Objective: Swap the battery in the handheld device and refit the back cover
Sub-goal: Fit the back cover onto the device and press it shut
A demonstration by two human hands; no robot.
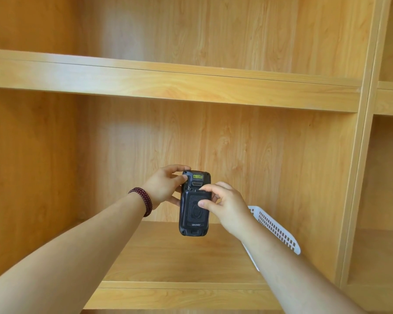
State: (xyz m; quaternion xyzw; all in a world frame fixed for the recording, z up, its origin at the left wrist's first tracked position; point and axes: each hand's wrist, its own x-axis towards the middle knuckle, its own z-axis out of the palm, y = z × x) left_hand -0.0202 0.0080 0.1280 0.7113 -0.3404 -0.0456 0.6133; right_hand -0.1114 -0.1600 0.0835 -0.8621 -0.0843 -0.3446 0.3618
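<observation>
Left hand [162,188] grips the handheld device [194,203] by its upper left edge, fingers curled round behind it and the thumb laid on the top corner beside the scanner window. Right hand [225,206] is pinched on the back cover [195,208]: the forefinger rests along the cover's top edge and the thumb presses its ribbed middle, with the remaining fingers tucked behind the device's right side.

The device is held upright in the air with its back toward the camera, above and in front of the wooden shelf board [168,257], touching nothing but the two hands. The cover appears seated on the device; whether it is latched, or which battery is inside, cannot be told.

Several things could go wrong, in my judgement. If the cover is being pushed home, uneven pressure from the thumb alone could leave one edge unclipped or bend a tab. If it is being lifted off, a sudden release could jerk the device out of the left hand's rather light hold on its top, and it would drop to the shelf board.

To the right of the device, behind the right forearm, a white perforated plastic basket [275,227] leans on the shelf. A dark beaded bracelet [143,199] wraps the left wrist.
</observation>
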